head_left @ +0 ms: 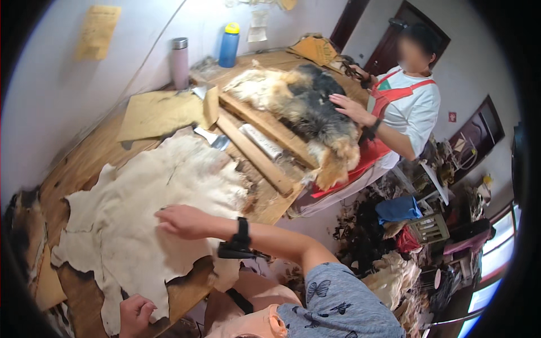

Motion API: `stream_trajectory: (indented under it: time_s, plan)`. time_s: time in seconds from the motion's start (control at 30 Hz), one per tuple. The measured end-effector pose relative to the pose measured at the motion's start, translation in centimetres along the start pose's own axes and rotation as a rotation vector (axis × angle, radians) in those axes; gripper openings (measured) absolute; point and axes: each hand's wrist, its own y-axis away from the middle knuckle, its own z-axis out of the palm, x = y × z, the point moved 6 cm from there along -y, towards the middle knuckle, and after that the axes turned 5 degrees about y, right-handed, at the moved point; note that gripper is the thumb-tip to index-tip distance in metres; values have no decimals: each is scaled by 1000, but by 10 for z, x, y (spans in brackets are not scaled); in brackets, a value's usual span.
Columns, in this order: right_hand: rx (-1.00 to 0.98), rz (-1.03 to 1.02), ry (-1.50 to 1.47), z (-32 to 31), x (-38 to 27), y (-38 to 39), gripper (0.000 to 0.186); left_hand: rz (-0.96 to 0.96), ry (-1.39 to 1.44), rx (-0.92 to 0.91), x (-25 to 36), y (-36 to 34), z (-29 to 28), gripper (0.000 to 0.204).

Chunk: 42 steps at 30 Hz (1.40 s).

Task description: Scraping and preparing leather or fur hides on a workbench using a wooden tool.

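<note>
A large pale hide [146,186] with ragged edges lies spread, skin side up, across the near left of the wooden table. Over its middle, my right hand [183,222] rests with loosely bent fingers, and no tool shows in it. A black band circles that wrist. At the hide's near edge is my left hand [135,314], its fingers curled and thumb folded over, closed on the edge; its underside is hidden. Beyond the hide lie a white-handled brush [211,138] and a wooden bar [253,155].
Across the table a person [408,96] in a red apron touches a multicoloured fur pelt [315,107]. A longer wooden beam [270,129], brown paper [163,115], a pink flask [180,65] and a blue bottle [229,46] line the table. Piled scraps and a crate [428,228] stand right.
</note>
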Motion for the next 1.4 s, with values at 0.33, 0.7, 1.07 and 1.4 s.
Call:
stream_trajectory:
  time_s: [0.33, 0.7, 1.07, 1.4]
  plan:
    - [245, 153, 167, -100, 59, 105, 25, -207, 420, 147, 11, -75, 9, 37]
    - [155, -87, 255, -98, 71, 133, 31, -246, 941, 183, 62, -244, 59, 22]
    - [178, -40, 258, -90, 73, 134, 33, -26, 422, 347, 20, -291, 93, 12]
    - [99, 0, 279, -91, 67, 130, 36, 382, -447, 337, 44, -280, 104, 30]
